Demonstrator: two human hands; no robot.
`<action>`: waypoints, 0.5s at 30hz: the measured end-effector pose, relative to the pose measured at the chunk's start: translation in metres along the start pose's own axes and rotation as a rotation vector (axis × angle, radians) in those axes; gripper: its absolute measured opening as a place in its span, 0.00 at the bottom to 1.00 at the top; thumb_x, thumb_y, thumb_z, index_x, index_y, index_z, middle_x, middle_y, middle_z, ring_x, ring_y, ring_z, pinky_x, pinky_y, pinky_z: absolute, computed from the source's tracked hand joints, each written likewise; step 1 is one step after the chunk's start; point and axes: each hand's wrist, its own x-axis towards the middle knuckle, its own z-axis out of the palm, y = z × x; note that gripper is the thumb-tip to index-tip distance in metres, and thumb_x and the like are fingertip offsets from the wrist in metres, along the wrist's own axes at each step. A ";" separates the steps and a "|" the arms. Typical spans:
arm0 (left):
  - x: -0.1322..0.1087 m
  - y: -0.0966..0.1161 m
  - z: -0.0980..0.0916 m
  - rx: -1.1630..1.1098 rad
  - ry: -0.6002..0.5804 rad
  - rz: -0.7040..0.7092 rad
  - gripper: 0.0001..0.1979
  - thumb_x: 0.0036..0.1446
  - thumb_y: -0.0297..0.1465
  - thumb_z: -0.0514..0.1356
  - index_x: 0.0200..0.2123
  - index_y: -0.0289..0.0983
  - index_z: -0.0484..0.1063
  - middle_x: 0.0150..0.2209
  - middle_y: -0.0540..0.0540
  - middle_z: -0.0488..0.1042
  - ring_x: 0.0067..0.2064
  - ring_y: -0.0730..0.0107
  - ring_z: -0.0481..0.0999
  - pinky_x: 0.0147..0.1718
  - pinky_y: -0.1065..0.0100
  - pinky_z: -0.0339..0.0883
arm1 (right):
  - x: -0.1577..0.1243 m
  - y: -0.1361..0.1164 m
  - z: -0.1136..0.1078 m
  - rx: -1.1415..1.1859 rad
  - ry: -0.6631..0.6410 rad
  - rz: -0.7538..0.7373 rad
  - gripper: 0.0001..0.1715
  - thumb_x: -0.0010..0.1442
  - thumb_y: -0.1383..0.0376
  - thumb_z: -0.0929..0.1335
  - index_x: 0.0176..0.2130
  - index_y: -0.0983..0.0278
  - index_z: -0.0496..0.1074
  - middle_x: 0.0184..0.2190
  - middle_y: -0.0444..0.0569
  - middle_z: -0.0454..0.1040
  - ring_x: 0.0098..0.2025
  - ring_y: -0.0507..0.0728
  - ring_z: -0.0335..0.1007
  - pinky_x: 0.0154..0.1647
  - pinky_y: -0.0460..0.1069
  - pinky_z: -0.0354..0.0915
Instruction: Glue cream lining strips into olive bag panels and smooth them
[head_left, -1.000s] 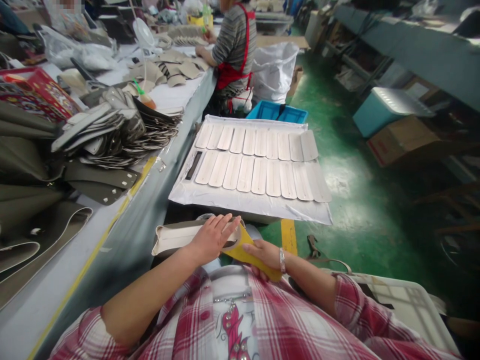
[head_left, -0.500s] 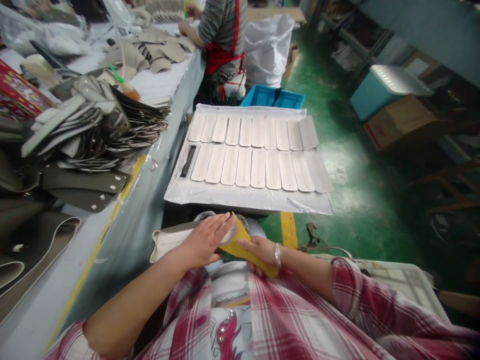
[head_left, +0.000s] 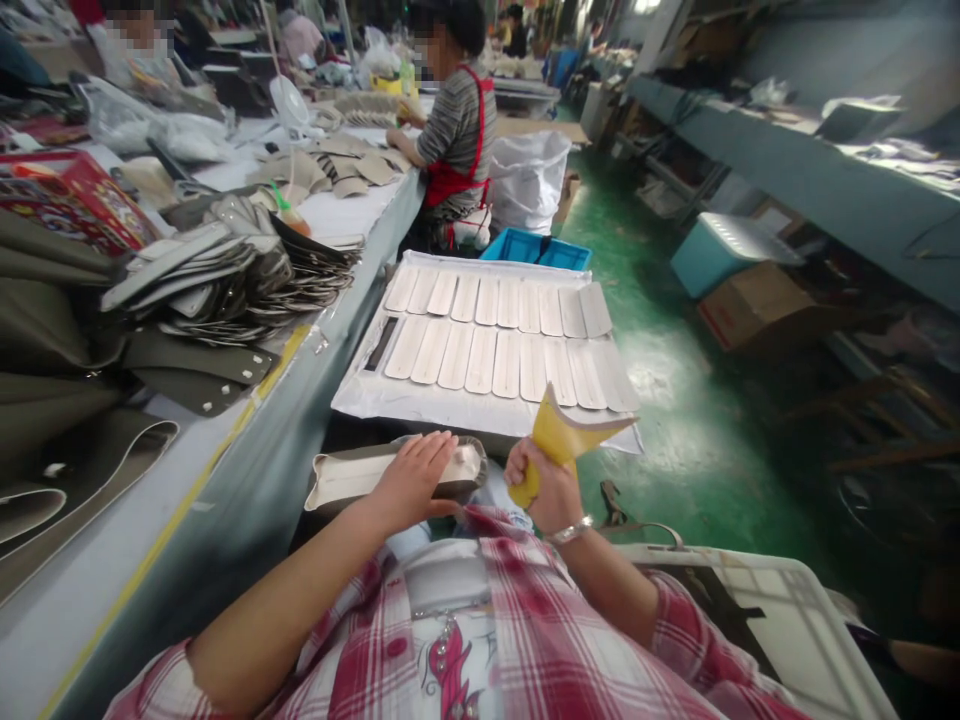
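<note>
My left hand point(head_left: 416, 480) lies flat with fingers stretched out on the pale top of a grey-brown bag-like piece point(head_left: 337, 482), which rests across my lap. The pale face is long and narrow with dark edges; its underside is hidden. To the right, my right hand point(head_left: 551, 487) is wrapped round the narrow end of a yellow fan-shaped scraper point(head_left: 566, 435). The scraper's wide, curved edge points up and away from me, apart from the bag-like piece. Ahead stands a white-covered board point(head_left: 450, 403) bearing two rows of pale, round-cornered strips point(head_left: 480, 360).
On the left, a bench point(head_left: 225, 500) carries stacked dark pieces point(head_left: 225, 270) and a red box point(head_left: 75, 200). A co-worker point(head_left: 461, 130) stands beyond the board near a blue crate point(head_left: 536, 250) and a white sack point(head_left: 529, 175). A white bin point(head_left: 810, 620) is at my right.
My right hand has lifted the scraper up and to the right, away from the bag-like piece, turning its wide edge upward. My left hand stays on the piece. The view has tilted up.
</note>
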 end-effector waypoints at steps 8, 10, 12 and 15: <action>0.006 0.015 -0.003 -0.038 0.056 -0.137 0.39 0.49 0.45 0.62 0.59 0.30 0.56 0.59 0.36 0.60 0.60 0.57 0.58 0.59 0.55 0.50 | 0.005 0.031 0.045 0.223 0.064 -0.131 0.23 0.54 0.54 0.69 0.22 0.63 0.55 0.17 0.37 0.51 0.16 0.46 0.45 0.16 0.44 0.47; 0.007 0.014 -0.002 -0.046 0.066 -0.136 0.39 0.49 0.45 0.61 0.59 0.30 0.56 0.59 0.36 0.60 0.60 0.57 0.58 0.59 0.55 0.49 | 0.007 0.034 0.045 0.180 0.076 -0.149 0.23 0.56 0.52 0.68 0.23 0.62 0.55 0.17 0.37 0.50 0.16 0.46 0.45 0.16 0.44 0.47; 0.007 0.014 -0.002 -0.054 0.073 -0.135 0.38 0.50 0.45 0.61 0.59 0.30 0.56 0.59 0.36 0.60 0.60 0.56 0.57 0.59 0.54 0.48 | 0.009 0.035 0.044 0.129 0.097 -0.145 0.23 0.56 0.50 0.67 0.24 0.61 0.55 0.17 0.37 0.49 0.16 0.47 0.44 0.16 0.45 0.47; 0.010 0.014 -0.004 -0.075 0.072 -0.138 0.38 0.49 0.45 0.62 0.58 0.32 0.56 0.58 0.36 0.61 0.59 0.56 0.59 0.59 0.54 0.49 | 0.015 0.034 0.042 0.075 0.124 -0.121 0.22 0.57 0.48 0.64 0.26 0.60 0.57 0.17 0.37 0.48 0.16 0.48 0.44 0.16 0.45 0.47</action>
